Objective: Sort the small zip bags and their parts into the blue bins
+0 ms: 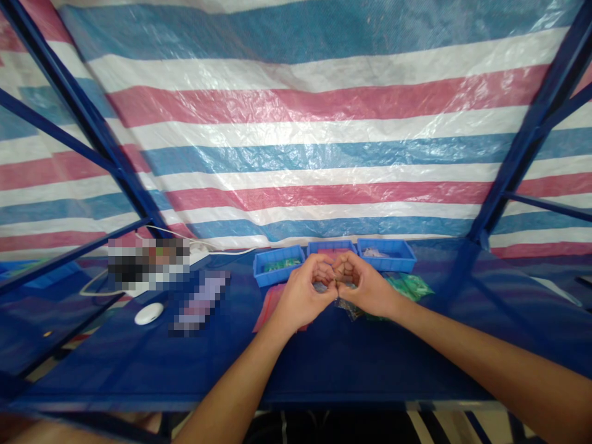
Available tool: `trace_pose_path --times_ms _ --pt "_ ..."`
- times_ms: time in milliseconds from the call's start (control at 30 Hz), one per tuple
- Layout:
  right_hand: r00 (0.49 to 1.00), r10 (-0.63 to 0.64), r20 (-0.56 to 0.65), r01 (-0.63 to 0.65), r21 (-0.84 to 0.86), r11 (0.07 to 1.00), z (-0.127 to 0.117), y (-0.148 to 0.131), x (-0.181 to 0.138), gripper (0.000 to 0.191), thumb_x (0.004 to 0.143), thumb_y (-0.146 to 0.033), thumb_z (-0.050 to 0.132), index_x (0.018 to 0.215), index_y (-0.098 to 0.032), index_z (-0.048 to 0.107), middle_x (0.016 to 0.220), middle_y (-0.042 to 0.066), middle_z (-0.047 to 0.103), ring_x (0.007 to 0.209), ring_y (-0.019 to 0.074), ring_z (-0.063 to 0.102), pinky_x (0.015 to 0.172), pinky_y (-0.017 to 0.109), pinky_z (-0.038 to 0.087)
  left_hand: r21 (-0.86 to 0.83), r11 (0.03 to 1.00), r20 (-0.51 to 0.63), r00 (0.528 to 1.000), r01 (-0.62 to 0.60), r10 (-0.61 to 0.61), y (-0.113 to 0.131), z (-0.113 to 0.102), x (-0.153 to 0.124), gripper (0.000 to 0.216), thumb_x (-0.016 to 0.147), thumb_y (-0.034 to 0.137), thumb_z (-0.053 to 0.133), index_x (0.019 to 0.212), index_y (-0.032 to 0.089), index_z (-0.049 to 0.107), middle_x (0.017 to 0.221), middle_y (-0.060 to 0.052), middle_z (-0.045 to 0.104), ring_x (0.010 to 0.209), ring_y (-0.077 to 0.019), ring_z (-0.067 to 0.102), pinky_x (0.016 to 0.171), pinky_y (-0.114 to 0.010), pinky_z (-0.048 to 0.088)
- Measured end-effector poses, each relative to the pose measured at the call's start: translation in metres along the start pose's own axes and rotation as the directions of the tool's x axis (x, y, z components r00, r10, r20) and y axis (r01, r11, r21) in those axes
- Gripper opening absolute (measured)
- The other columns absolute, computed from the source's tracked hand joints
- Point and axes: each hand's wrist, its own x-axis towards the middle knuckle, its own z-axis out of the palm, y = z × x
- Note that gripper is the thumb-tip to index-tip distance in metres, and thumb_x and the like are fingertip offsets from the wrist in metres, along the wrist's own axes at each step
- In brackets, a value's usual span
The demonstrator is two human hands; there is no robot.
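My left hand point(305, 295) and my right hand point(367, 288) meet above the middle of the blue table point(370, 370). Both have curled fingers, and thumb and fingertips pinch together where the hands touch. Whatever small thing is between them is too hidden to name. Just below and behind the fingers shows a clear plastic bag point(352, 309) with dark contents; I cannot tell if it is held or lying there. Red plastic bags point(268, 307) lie partly under my left hand. Green plastic bags point(411, 287) lie beyond my right wrist.
Three blue bins line the back: the left bin point(266, 279) holds green packets, the middle bin point(332, 245) something red, the right bin point(398, 265) pale pieces. Leftward are a white oval object point(148, 313), a pixelated flat item point(201, 303) and a white cable point(231, 252). Blue posts point(513, 154) frame a striped tarp point(300, 135).
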Motion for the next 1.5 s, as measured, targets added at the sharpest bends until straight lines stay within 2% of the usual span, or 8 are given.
trace_pose_path --times_ms 233,533,1000,1133,1267,1367,1500 --pt "1.000 0.016 0.027 -0.017 0.041 0.999 0.000 0.003 -0.001 0.036 0.081 -0.018 0.074 0.108 -0.026 0.053 0.094 0.000 0.068 0.086 0.0178 0.068 0.084 0.034 0.056 0.017 1.000 0.014 1.000 0.005 -0.005 0.003 -0.001 0.000 0.044 0.080 0.010 0.069 0.121 0.022 0.057 0.092 0.000 0.070 0.079 -0.0135 0.067 0.073 -0.025 0.055" --pt "1.000 0.021 0.017 -0.021 -0.011 1.000 -0.001 0.002 0.000 0.036 0.079 -0.020 0.075 0.107 -0.024 0.054 0.083 -0.004 0.061 0.071 0.0131 0.057 0.071 0.029 0.050 0.041 0.999 0.018 1.000 0.011 -0.012 0.005 -0.002 0.001 0.041 0.078 0.009 0.068 0.117 0.021 0.059 0.093 -0.001 0.071 0.077 -0.0137 0.066 0.071 -0.025 0.053" --pt "0.999 0.032 0.014 -0.033 0.060 0.998 0.000 -0.006 0.001 0.035 0.081 -0.023 0.078 0.107 -0.026 0.054 0.089 -0.002 0.065 0.075 0.0145 0.061 0.072 0.030 0.052 0.044 0.999 -0.011 1.000 0.007 -0.006 0.003 0.000 0.001 0.040 0.081 0.013 0.070 0.118 0.023 0.057 0.095 -0.001 0.071 0.078 -0.0143 0.067 0.071 -0.025 0.053" --pt "0.998 0.028 -0.056 -0.024 0.078 0.997 -0.002 -0.001 0.004 0.033 0.082 -0.031 0.080 0.104 -0.024 0.057 0.084 -0.002 0.061 0.074 0.0144 0.060 0.071 0.030 0.052 0.061 0.998 -0.056 0.998 -0.006 0.010 0.001 -0.003 0.003 0.031 0.086 0.014 0.067 0.115 0.022 0.058 0.099 -0.004 0.072 0.084 -0.0160 0.069 0.077 -0.027 0.056" --pt "0.979 0.007 -0.203 0.003 0.047 0.999 -0.010 0.009 0.010 0.034 0.082 -0.039 0.082 0.099 -0.024 0.057 0.080 -0.002 0.060 0.070 0.0150 0.059 0.069 0.031 0.052 0.202 0.979 -0.134 0.990 -0.016 0.044 0.000 -0.009 0.005 0.012 0.092 0.022 0.066 0.104 0.020 0.064 0.100 -0.005 0.071 0.088 -0.0186 0.069 0.081 -0.030 0.056" --pt "0.967 0.003 -0.255 0.002 0.020 1.000 -0.015 0.014 0.013 0.036 0.081 -0.045 0.083 0.097 -0.025 0.057 0.077 -0.002 0.062 0.067 0.0164 0.060 0.066 0.032 0.054 0.236 0.971 -0.107 0.993 -0.024 0.051 0.003 -0.010 0.005 0.011 0.095 0.027 0.065 0.104 0.021 0.069 0.096 -0.004 0.074 0.087 -0.0195 0.070 0.082 -0.032 0.056" --pt "0.980 -0.033 -0.194 0.026 -0.040 0.999 -0.014 0.011 0.009 0.030 0.082 -0.043 0.082 0.095 -0.024 0.062 0.089 0.003 0.070 0.080 0.0206 0.068 0.077 0.036 0.059 0.198 0.980 -0.022 0.999 -0.028 0.033 0.008 -0.007 0.003 0.024 0.098 0.034 0.064 0.117 0.023 0.073 0.108 -0.006 0.076 0.092 -0.0203 0.073 0.085 -0.032 0.058"
